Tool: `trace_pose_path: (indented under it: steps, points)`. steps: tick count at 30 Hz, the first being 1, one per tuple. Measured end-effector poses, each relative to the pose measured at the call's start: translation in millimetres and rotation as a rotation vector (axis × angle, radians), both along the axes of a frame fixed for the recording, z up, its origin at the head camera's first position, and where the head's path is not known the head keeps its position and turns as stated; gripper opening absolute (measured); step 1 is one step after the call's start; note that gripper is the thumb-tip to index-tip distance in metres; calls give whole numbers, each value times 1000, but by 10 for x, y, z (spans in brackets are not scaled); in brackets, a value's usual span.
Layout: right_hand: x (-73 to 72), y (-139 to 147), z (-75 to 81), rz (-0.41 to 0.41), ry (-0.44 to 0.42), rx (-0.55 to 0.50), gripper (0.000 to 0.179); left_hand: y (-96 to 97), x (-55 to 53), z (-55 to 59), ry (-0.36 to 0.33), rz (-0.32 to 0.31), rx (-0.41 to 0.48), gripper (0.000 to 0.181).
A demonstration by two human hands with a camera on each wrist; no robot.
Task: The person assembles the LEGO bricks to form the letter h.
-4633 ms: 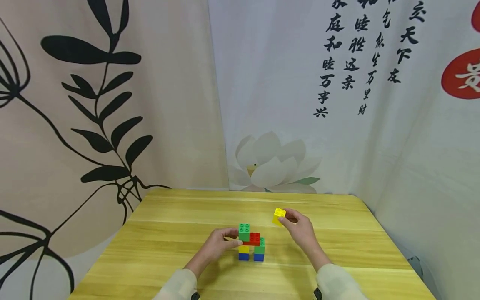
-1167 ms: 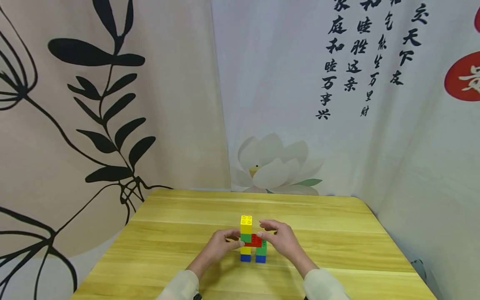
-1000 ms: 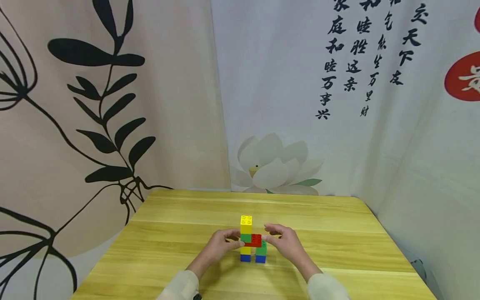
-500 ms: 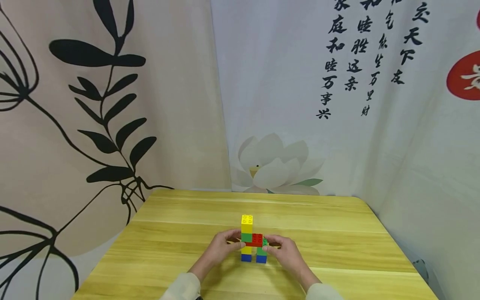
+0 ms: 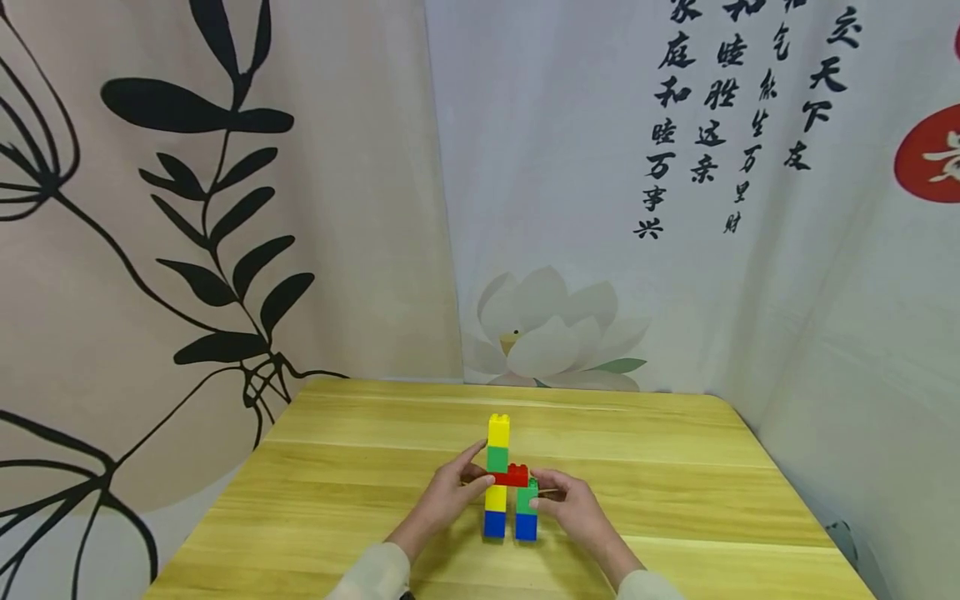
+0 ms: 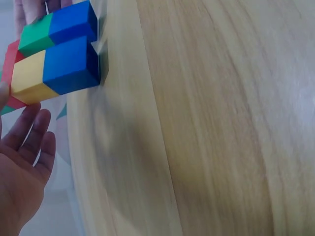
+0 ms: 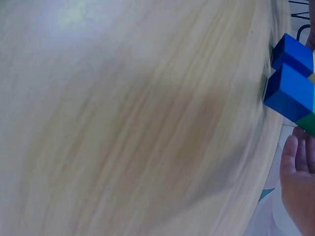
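Observation:
Between the two hands is a toy-brick structure. Its left column runs from a yellow brick (image 5: 498, 432) on top through a green brick (image 5: 497, 459), a long red brick (image 5: 516, 476) and a lower yellow brick (image 5: 496, 499) to a blue brick (image 6: 69, 69). Under the red brick's right end, another green brick (image 5: 526, 500) sits on a second blue brick (image 5: 527, 527). My left hand (image 5: 447, 496) grips the structure at the red brick's left end, thumb in front. With thumb and fingers, my right hand (image 5: 576, 506) pinches the right green brick. The undersides of the blue bricks show in the left wrist view.
A wooden table (image 5: 360, 450) with light grain lies beneath the hands. Behind it hangs a curtain (image 5: 375, 208) printed with dark plants, a lotus and written characters.
The yellow brick held earlier by my right hand now tops the left column. My right hand let go of it, moved down to the right green brick, and the structure has since tilted back.

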State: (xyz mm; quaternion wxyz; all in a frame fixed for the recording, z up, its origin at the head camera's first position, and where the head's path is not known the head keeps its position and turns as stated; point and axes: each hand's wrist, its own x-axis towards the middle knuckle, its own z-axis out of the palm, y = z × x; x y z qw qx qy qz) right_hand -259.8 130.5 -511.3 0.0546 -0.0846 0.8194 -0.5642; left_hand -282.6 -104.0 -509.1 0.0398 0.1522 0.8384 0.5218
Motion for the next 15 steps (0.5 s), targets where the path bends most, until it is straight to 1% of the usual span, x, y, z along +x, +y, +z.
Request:
trace_pose_path:
  steps: [3, 6, 12, 15]
  points:
    - [13, 18, -7, 53, -26, -42, 52, -12, 4, 10, 8, -28, -20, 65]
    - [25, 42, -20, 92, -31, -51, 54, -31, 8, 10, 14, -64, -33, 70]
    - [41, 86, -21, 130, -37, -24, 53, -62, 29, -11, -54, -109, -7, 78]
    - [47, 98, -28, 133, -54, -9, 52, -68, 39, -24, -90, -117, -4, 80]
